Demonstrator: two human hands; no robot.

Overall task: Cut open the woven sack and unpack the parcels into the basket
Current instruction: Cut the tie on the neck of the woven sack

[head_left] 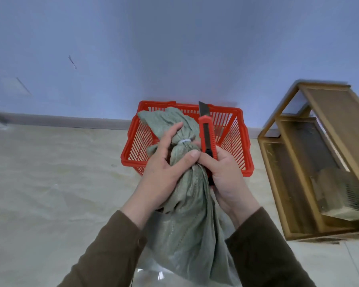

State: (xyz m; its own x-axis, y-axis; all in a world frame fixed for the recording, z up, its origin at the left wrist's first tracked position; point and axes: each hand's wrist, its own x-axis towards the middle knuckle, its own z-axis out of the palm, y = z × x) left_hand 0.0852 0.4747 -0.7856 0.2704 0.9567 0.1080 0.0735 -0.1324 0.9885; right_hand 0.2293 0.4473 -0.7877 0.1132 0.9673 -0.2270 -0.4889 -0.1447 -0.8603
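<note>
Now, crumpled woven sack (187, 195), slatted basket (234, 129)

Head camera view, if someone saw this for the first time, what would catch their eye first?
Probably the red utility knife, blade out and pointing up, gripped in the right hand at centre frame. Beside it the left hand grips the bunched neck of the grey-green woven sack, cinched with a white tie. Behind them a bright red basket sits on the floor against the wall.

Grey-green woven sack (187, 208), white tie (184, 141) — red slatted basket (244, 141) at twelve o'clock, red-and-black knife (207, 137), brown sleeves (104, 255).
</note>
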